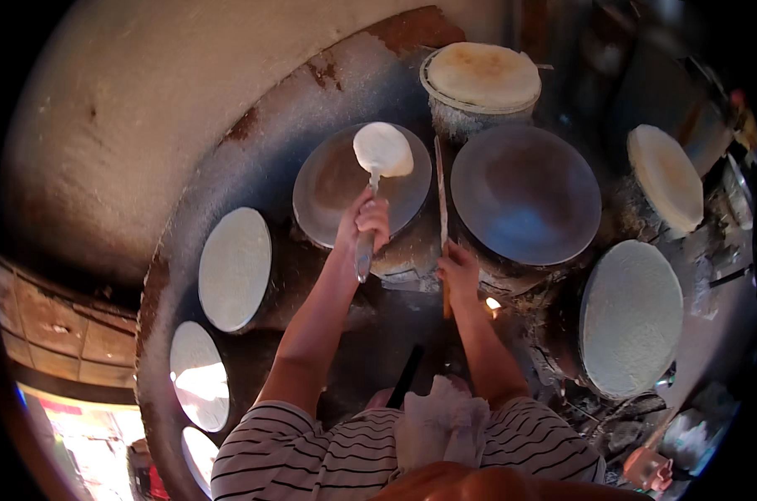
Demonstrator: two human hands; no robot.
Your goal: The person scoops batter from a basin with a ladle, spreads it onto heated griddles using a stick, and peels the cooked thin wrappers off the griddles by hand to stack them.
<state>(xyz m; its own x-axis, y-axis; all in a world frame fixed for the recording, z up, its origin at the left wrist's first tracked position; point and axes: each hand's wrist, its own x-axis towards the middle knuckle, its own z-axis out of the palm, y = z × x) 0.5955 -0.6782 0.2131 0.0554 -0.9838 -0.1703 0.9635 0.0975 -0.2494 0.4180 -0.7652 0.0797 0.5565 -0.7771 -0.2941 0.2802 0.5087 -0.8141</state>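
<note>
My left hand (367, 219) grips the handle of a metal ladle (364, 250) and holds it over a round griddle (328, 181). White batter (383, 149) fills the ladle's bowl. A long thin spatula (441, 188) is upright in the view in my right hand (460, 269), its wooden handle below the fingers. The spatula's blade lies between that griddle and a darker round griddle (525, 194), which has no batter on it.
Browned flatbreads lie stacked on a bucket-like stand (481, 111) at the back; another stack (665, 178) is at right. Pale batter rounds cover griddles at left (235, 269) and right (632, 319). Flame (493, 304) shows near my right wrist. A curved wall (146, 94) rises at left.
</note>
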